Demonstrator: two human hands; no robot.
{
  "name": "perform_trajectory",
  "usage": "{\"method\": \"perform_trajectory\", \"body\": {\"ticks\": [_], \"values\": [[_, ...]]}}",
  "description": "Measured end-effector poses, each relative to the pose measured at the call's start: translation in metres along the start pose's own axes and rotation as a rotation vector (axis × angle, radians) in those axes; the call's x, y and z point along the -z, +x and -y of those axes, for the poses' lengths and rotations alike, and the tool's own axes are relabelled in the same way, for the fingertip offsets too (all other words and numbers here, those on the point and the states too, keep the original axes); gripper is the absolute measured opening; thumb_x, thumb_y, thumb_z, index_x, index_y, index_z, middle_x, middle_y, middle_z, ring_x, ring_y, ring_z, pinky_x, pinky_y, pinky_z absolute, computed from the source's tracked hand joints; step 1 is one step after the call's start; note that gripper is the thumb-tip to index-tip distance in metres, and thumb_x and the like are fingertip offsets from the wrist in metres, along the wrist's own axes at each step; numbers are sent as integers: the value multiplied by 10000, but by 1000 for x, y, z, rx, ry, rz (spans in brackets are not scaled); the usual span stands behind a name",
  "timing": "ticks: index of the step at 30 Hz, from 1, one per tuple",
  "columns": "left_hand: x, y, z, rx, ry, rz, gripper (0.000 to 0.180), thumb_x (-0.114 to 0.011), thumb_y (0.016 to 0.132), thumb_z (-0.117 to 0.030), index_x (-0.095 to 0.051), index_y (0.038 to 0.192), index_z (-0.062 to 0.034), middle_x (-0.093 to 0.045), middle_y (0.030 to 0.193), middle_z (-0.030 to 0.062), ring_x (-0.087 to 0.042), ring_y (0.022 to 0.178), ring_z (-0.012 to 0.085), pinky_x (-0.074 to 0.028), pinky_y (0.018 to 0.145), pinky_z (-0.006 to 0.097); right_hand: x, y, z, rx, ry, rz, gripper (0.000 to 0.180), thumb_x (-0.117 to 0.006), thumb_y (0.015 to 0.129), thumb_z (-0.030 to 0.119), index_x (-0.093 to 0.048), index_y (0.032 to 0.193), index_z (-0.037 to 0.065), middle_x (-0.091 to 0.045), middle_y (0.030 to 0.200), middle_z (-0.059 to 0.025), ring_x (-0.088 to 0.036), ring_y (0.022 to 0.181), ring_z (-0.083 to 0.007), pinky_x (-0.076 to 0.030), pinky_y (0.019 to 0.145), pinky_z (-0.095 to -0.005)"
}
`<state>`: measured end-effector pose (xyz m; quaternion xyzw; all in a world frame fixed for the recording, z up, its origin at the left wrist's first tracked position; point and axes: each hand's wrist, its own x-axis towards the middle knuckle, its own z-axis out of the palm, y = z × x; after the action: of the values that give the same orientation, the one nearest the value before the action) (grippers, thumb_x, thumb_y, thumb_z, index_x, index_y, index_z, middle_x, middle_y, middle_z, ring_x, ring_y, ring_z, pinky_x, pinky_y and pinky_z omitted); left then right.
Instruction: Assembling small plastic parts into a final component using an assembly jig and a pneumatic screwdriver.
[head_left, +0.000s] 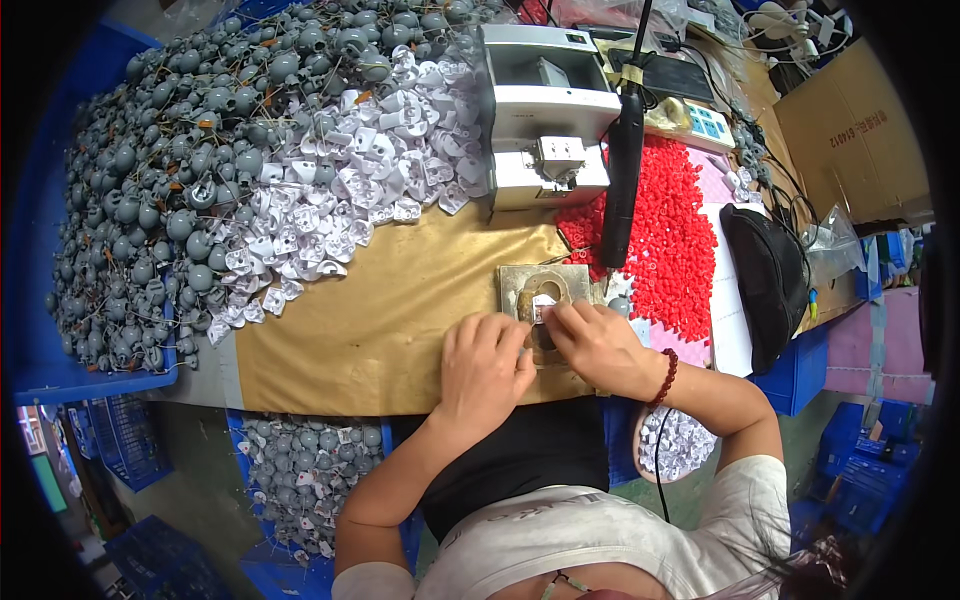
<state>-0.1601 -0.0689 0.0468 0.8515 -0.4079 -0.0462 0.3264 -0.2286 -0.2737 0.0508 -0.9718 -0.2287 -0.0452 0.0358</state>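
Note:
A metal fixture block [512,282] with a rounded recess lies on the table in front of me. In the recess sits a small white plastic piece [542,303]. My right hand [605,350], with a dark red bead bracelet, has its fingertips pinched together on this piece. At the block's left edge, my left hand [485,365] is closed, its fingers curled and their tips partly hidden. Whatever they may hold cannot be made out. A black electric screwdriver [624,170] hangs upright beyond the block, slightly to the right.
Grey round parts with wires [150,200] heap up in a blue tray, beside white plastic pieces [350,170]. A white and grey machine [550,105] stands behind the block. Small red parts [670,230] and a black pouch [765,285] lie right. Below is another bin of grey parts [315,465].

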Motion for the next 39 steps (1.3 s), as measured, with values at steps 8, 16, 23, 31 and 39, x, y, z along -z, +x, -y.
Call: {"method": "perform_trajectory", "body": {"ticks": [8, 16, 23, 31, 39], "values": [[-24, 8, -11, -132, 349, 40, 545, -726, 757, -154, -630, 1286, -59, -581, 1339, 128, -526, 1221, 277, -415, 1011, 481, 7, -21, -29, -175, 492, -122, 284, -673, 811, 23, -698, 1092, -16, -641, 1116, -129, -617, 1027, -315, -529, 849, -403], [-22, 20, -6, -196, 374, 55, 333, -612, 836, -81, -676, 1159, -31, -651, 1168, 112, -590, 1130, 249, -451, 944, 416, 1, -54, -38, -261, 446, -100, 301, -759, 781, 6, -541, 982, 57, -648, 1137, -150, -608, 1110, -358, -465, 990, -458], [-25, 14, -5, -218, 407, -4, 350, -606, 841, -80, -658, 1181, -17, -636, 1198, 136, -580, 1156, 272, -438, 968, 440, -26, -44, -38, -543, 685, -443, 294, -750, 796, -10, -566, 1019, 45, -604, 975, -81, -617, 905, -227, -504, 728, -323], [-30, 11, 3, -233, 323, -25, 366, -606, 836, -74, -650, 1195, -18, -628, 1212, 149, -583, 1172, 288, -432, 990, 443, -17, -13, -42, -596, 1783, -544, 311, -708, 861, -41, -621, 1155, 10, -607, 1099, -28, -604, 857, -92, -519, 721, -246], [-32, 14, 9, -235, 265, -18, 347, -595, 833, -62, -649, 1175, -35, -629, 1180, 143, -586, 1163, 296, -438, 989, 436, 7, -8, -63, -323, 588, -368, 289, -652, 747, -152, -718, 919, 71, -657, 1166, -87, -636, 1067, -202, -540, 825, -317]]}}
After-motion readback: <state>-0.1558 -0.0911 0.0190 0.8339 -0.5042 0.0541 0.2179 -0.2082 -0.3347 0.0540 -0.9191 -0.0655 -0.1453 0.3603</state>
